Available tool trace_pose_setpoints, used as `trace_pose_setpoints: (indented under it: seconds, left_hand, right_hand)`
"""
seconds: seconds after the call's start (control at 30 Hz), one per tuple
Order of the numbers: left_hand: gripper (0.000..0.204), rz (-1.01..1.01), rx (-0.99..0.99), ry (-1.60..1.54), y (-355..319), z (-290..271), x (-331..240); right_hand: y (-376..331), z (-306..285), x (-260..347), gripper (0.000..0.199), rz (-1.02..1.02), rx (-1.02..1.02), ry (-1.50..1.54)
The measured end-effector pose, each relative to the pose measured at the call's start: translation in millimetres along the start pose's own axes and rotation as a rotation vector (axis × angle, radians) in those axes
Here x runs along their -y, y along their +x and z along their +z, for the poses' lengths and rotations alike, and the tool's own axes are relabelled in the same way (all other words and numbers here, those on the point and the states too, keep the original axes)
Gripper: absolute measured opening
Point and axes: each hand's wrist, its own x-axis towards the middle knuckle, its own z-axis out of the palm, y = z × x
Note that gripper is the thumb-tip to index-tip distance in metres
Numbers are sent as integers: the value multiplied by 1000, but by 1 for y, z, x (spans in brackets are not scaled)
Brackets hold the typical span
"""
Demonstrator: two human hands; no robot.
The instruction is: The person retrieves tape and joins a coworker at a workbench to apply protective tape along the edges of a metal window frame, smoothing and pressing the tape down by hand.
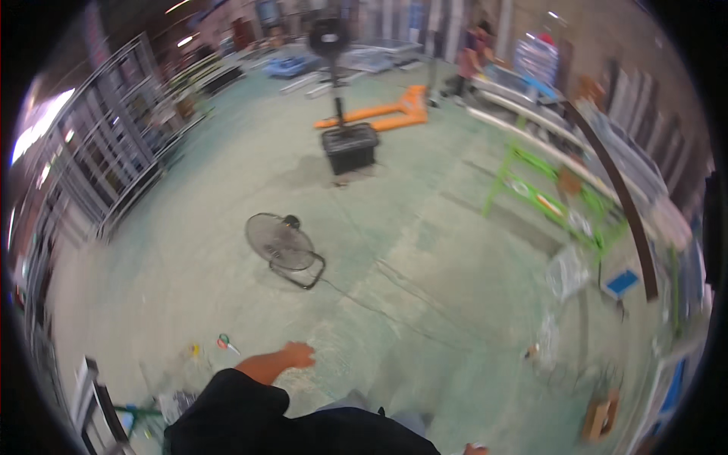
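My left hand (pixel 299 355) hangs out over the green floor, its fingers loosely apart and nothing visible in them, though motion softens the outline. Only a sliver of my right hand (pixel 476 450) shows at the lower edge; its fingers are mostly hidden. Nearest to the left hand, on the floor, lie scissors (pixel 224 342) with red and green handles. A black floor fan (pixel 279 243) on a tube stand is farther ahead, apart from both hands, and a cable (pixel 364 305) trails from it across the floor.
Metal frames (pixel 114 136) line the left side. Ahead stand a black-based pedestal fan (pixel 349 150) and an orange pallet jack (pixel 412 108). A green workbench (pixel 546 201) carries long profiles on the right, with a person (pixel 472 57) at its far end. A cardboard box (pixel 600 415) sits lower right.
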Motion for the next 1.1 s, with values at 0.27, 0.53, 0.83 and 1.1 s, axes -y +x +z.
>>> trace_pose_setpoints:
  seconds: [0.27,0.53,0.83,1.1]
  left_hand:
    - [61,-878,-131,-443,-188,82,137]
    - [56,-1308,-196,-1522,-163,223,-74]
    - [46,-1300,-508,-2042,-68,196,-192]
    - [53,-1339,-468,-1997,-71,231,-128]
  right_hand:
    - [78,-66,334,88,-383,520,-158]
    - [264,-39,666,61,-1067,683,-560]
    - [168,-81,1091,66,-1545,405,-965]
    - [-42,-13,1178,62,-1744,543,-508]
